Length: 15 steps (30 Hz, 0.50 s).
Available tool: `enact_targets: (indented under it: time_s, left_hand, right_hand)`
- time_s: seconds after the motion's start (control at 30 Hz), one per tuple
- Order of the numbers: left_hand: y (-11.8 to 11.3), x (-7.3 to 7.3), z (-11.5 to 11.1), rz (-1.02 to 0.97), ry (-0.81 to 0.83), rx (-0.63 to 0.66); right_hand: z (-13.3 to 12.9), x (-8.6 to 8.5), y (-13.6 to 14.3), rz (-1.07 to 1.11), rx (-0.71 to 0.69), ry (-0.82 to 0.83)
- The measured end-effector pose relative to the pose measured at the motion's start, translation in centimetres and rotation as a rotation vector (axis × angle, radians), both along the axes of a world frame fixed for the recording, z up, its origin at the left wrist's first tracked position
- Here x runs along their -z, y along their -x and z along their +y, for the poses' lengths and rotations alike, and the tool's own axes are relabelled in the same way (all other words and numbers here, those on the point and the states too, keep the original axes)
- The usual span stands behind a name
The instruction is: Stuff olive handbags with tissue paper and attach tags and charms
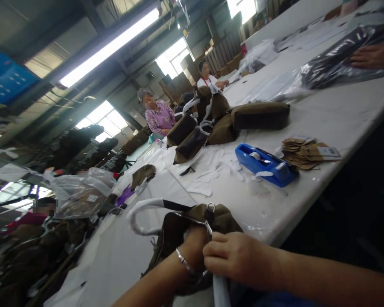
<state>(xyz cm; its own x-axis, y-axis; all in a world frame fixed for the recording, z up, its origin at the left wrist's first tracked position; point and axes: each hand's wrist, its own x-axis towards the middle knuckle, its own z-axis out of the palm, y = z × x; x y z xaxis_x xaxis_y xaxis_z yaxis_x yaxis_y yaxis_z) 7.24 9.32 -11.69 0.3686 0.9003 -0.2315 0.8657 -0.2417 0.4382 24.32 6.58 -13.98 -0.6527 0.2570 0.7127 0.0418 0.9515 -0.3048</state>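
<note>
An olive-green handbag [225, 215] with a metal zip and a ring lies open on the white table before me. One of its handles [144, 213], wrapped in white, arches out to the left. My left hand [195, 243], with a silver bracelet at the wrist, reaches inside the opening, and its fingers are hidden by the bag. At the right edge of the opening, my right hand [227, 256] has its fingers curled and closed on the bag's rim beside the zip. A second white-wrapped strip [220, 292] hangs below that hand.
A blue tape dispenser [264, 164] and a pile of brown tags [307, 151] are on the table [294, 187] to the right. Several olive bags [259, 116] lie farther back. A co-worker's hand [373, 55] rests on a plastic-wrapped bundle. Other people sit beyond.
</note>
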Motion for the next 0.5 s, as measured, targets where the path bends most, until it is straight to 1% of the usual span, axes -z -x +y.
enact_targets:
  time_s: [0.07, 0.1, 0.13, 0.2, 0.23, 0.27, 0.3, 0.37, 0.43, 0.5]
  left_hand:
    - [0.8, -0.5, -0.4, 0.032, 0.050, 0.039]
    - [1.3, -1.0, -0.7, 0.033, 0.086, 0.062]
    - [1.8, -1.6, -1.0, 0.016, 0.121, 0.066]
    - [2.5, -2.4, -1.3, -0.032, 0.165, 0.024]
    - [2.7, -2.5, -1.3, -0.045, 0.175, -0.007]
    - [2.7, -2.4, -1.2, -0.040, 0.178, -0.031]
    - [2.7, -2.1, -1.0, -0.014, 0.173, -0.040]
    - [2.2, -1.2, -0.4, 0.063, 0.163, -0.006]
    - [1.5, -0.4, 0.2, 0.121, 0.156, 0.049]
    - [0.6, -0.3, 0.2, 0.133, 0.171, 0.080]
  right_hand:
    - [-0.4, 0.4, -1.1, 0.078, -0.017, 0.126]
    - [-0.6, 0.6, -1.8, 0.147, 0.025, 0.200]
    - [-0.8, 0.7, -2.3, 0.232, 0.108, 0.280]
    - [-0.9, 1.1, -2.8, 0.370, 0.354, 0.443]
    - [-0.9, 1.4, -2.6, 0.399, 0.477, 0.501]
    - [-0.7, 1.6, -2.2, 0.386, 0.576, 0.536]
    - [-0.4, 1.9, -1.7, 0.338, 0.647, 0.551]
    - [0.6, 2.3, -0.7, 0.211, 0.731, 0.563]
    - [1.7, 2.5, -0.1, 0.071, 0.756, 0.622]
    - [2.7, 2.6, 0.2, -0.045, 0.714, 0.706]
